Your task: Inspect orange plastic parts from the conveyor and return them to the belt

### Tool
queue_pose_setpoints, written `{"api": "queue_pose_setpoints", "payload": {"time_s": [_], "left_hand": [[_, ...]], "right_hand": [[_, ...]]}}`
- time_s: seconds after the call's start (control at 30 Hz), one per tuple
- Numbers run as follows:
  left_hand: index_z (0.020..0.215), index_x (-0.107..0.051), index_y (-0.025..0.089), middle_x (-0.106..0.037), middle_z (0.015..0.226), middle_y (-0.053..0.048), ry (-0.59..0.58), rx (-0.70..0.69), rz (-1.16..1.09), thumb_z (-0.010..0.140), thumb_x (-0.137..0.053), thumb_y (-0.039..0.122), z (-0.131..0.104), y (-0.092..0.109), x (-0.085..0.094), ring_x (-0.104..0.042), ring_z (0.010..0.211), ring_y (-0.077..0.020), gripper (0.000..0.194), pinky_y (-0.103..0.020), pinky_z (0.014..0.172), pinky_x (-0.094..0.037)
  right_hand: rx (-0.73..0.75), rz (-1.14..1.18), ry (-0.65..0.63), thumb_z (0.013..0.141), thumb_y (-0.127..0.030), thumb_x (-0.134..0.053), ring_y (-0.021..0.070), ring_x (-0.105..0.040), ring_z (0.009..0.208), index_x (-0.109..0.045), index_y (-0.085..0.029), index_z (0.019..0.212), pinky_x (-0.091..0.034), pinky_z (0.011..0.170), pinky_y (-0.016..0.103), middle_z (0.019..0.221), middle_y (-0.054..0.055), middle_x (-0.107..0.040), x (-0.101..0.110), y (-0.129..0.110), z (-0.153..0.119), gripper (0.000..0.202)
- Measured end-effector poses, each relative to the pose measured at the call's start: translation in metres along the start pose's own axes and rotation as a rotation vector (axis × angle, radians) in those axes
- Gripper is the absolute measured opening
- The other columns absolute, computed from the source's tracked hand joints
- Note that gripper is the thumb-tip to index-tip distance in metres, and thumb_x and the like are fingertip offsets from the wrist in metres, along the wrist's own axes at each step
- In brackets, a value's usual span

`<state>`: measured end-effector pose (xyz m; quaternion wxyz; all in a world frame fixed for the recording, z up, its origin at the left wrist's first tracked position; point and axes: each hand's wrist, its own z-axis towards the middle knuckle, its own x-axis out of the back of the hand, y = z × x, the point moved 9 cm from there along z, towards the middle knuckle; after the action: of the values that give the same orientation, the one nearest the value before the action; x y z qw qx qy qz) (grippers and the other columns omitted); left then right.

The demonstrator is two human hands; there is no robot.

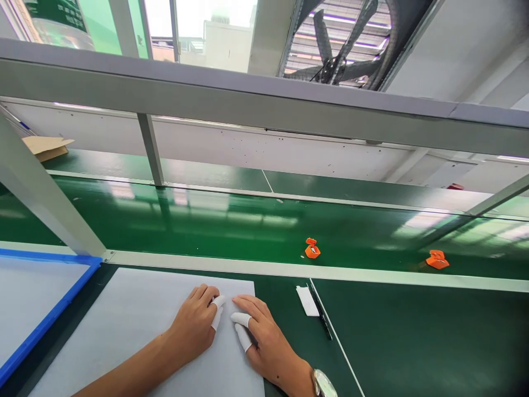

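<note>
My left hand (197, 325) and my right hand (262, 336) rest side by side on a white sheet (136, 325) that lies on the dark green bench. Both hands wear white finger cots on the thumb and forefinger. The fingers are loosely curled and hold nothing; the fingertips nearly touch each other. A watch (324, 383) is on my right wrist. Two small orange parts (312, 249) (437, 259) lie on the green conveyor belt (231, 220) beyond the bench.
A small white label (307, 300) and a thin black pen-like stick (320, 311) lie right of the sheet. A blue-edged white panel (37, 298) is at the left. Grey frame rails (264, 110) cross overhead; a cardboard piece (46, 146) sits far left.
</note>
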<state>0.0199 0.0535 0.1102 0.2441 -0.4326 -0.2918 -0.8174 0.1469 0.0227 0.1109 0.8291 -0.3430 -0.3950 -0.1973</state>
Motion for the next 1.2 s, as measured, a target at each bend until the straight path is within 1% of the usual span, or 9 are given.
{"api": "queue_pose_setpoints", "payload": {"time_s": [0.13, 0.27, 0.37, 0.5, 0.7, 0.8, 0.97, 1.07, 1.2], "left_hand": [[0.081, -0.06, 0.015, -0.059, 0.097, -0.01, 0.001, -0.005, -0.01, 0.057, -0.047, -0.007, 0.0002, 0.0001, -0.0006, -0.051, 0.087, -0.0247, 0.035, -0.039, 0.071, -0.051], [0.084, -0.06, 0.014, -0.059, 0.098, -0.011, 0.003, -0.007, -0.025, 0.058, -0.047, -0.007, 0.0002, -0.0002, -0.0015, -0.052, 0.088, -0.0252, 0.036, -0.04, 0.072, -0.051], [0.083, -0.059, 0.015, -0.059, 0.098, -0.011, -0.013, -0.002, -0.025, 0.057, -0.047, -0.008, 0.0001, -0.0011, -0.0026, -0.051, 0.087, -0.0253, 0.037, -0.04, 0.072, -0.051], [0.081, -0.058, 0.016, -0.06, 0.099, -0.011, -0.028, 0.005, -0.022, 0.055, -0.046, -0.007, -0.0001, -0.0021, -0.0028, -0.051, 0.087, -0.0254, 0.036, -0.04, 0.071, -0.051], [0.083, -0.058, 0.016, -0.059, 0.098, -0.011, -0.029, 0.0, -0.029, 0.053, -0.046, -0.007, 0.0, -0.0015, -0.0026, -0.051, 0.087, -0.0257, 0.04, -0.04, 0.071, -0.051], [0.085, -0.058, 0.016, -0.058, 0.098, -0.011, -0.031, -0.001, -0.033, 0.053, -0.046, -0.007, -0.0001, -0.0015, -0.0032, -0.051, 0.087, -0.026, 0.041, -0.04, 0.071, -0.05], [0.086, -0.057, 0.016, -0.058, 0.098, -0.011, -0.038, -0.005, -0.041, 0.051, -0.045, -0.008, -0.0004, -0.0014, -0.0045, -0.05, 0.087, -0.0261, 0.044, -0.04, 0.071, -0.05], [0.086, -0.057, 0.017, -0.058, 0.098, -0.011, -0.032, -0.004, -0.043, 0.052, -0.045, -0.008, -0.0006, -0.0017, -0.0045, -0.051, 0.087, -0.0262, 0.043, -0.04, 0.071, -0.049], [0.087, -0.056, 0.016, -0.058, 0.099, -0.011, -0.026, 0.005, -0.073, 0.055, -0.044, -0.008, -0.0009, -0.0031, -0.0054, -0.05, 0.088, -0.0262, 0.042, -0.041, 0.072, -0.049]], "right_hand": [[0.0, -0.027, -0.036, 0.07, 0.005, -0.046, 0.0283, -0.046, 0.139, -0.06, -0.02, 0.122, -0.047, 0.112, 0.055, 0.146, 0.01, -0.056, -0.002, -0.0012, 0.0005, 0.06], [-0.035, -0.033, -0.048, 0.08, 0.005, -0.046, 0.0278, -0.043, 0.142, -0.057, -0.02, 0.127, -0.046, 0.114, 0.054, 0.148, 0.012, -0.053, -0.0054, 0.0033, -0.0011, 0.054], [-0.067, -0.008, -0.036, 0.086, 0.001, -0.048, 0.0276, -0.043, 0.142, -0.057, -0.02, 0.122, -0.046, 0.114, 0.054, 0.146, 0.014, -0.054, -0.0059, 0.0068, -0.0033, 0.043], [-0.092, 0.026, -0.038, 0.079, 0.003, -0.048, 0.0288, -0.042, 0.142, -0.057, -0.02, 0.112, -0.044, 0.115, 0.055, 0.146, 0.014, -0.053, -0.0054, 0.0084, -0.0046, 0.041], [-0.062, 0.059, -0.046, 0.061, 0.004, -0.047, 0.0302, -0.041, 0.142, -0.055, -0.02, 0.109, -0.041, 0.115, 0.056, 0.147, 0.013, -0.052, -0.0043, 0.006, -0.0038, 0.054], [-0.065, 0.058, -0.058, 0.056, 0.003, -0.046, 0.0296, -0.039, 0.143, -0.056, -0.02, 0.108, -0.039, 0.117, 0.055, 0.149, 0.011, -0.05, -0.0054, 0.0063, -0.0045, 0.058], [-0.05, 0.032, -0.076, 0.054, 0.004, -0.047, 0.0288, -0.039, 0.143, -0.058, -0.02, 0.105, -0.037, 0.118, 0.053, 0.151, 0.01, -0.049, -0.0053, 0.003, -0.0036, 0.058], [-0.037, 0.018, -0.088, 0.055, 0.005, -0.048, 0.0288, -0.04, 0.142, -0.058, -0.021, 0.112, -0.037, 0.118, 0.053, 0.151, 0.01, -0.048, -0.0048, 0.0006, -0.0021, 0.064], [-0.037, -0.002, -0.103, 0.062, 0.006, -0.048, 0.0287, -0.039, 0.143, -0.054, -0.02, 0.125, -0.038, 0.117, 0.053, 0.151, 0.012, -0.048, -0.0061, 0.0004, -0.0024, 0.068]]}}
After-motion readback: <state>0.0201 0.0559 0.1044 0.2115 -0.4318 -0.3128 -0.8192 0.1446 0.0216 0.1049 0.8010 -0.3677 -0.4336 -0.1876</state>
